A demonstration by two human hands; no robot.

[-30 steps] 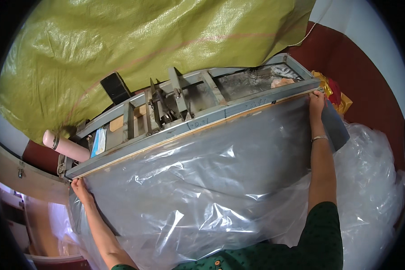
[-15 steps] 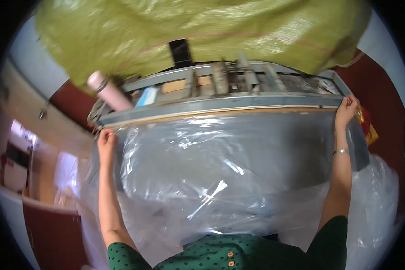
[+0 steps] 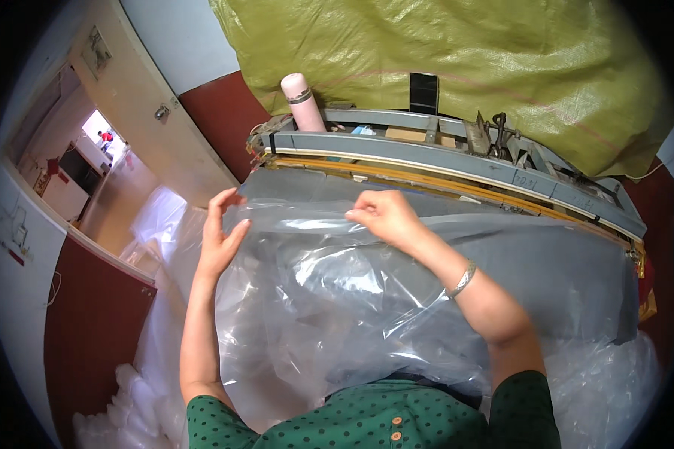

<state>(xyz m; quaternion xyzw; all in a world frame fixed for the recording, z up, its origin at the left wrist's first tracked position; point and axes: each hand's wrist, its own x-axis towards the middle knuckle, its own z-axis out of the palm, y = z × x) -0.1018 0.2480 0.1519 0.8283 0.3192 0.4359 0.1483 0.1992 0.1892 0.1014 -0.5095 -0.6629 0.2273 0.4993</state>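
A large sheet of clear plastic film (image 3: 337, 277) lies in shiny folds over a grey work surface (image 3: 532, 262) and hangs toward my body. My right hand (image 3: 388, 218) is closed, thumb and fingers pinching the film's far edge near the middle left. My left hand (image 3: 223, 233) is raised at the film's left end, thumb and fingers curved and apart, with nothing visibly gripped. Just beyond both hands runs a long grey metal bar (image 3: 427, 159), with an orange-yellow strip (image 3: 442, 187) along its near side.
A pink bottle (image 3: 304, 108) stands behind the bar's left end, with metal clamps (image 3: 494, 135) farther right. A black phone-like slab (image 3: 424, 93) rests against a yellow-green woven sheet (image 3: 502, 60). An open door (image 3: 146, 90) is at the left, and bunched plastic (image 3: 131, 400) lies lower left.
My right hand has come from the bar's far right end to the middle left and pinches the film. My left hand has opened. The orange-yellow strip now shows, and the view has swung left.
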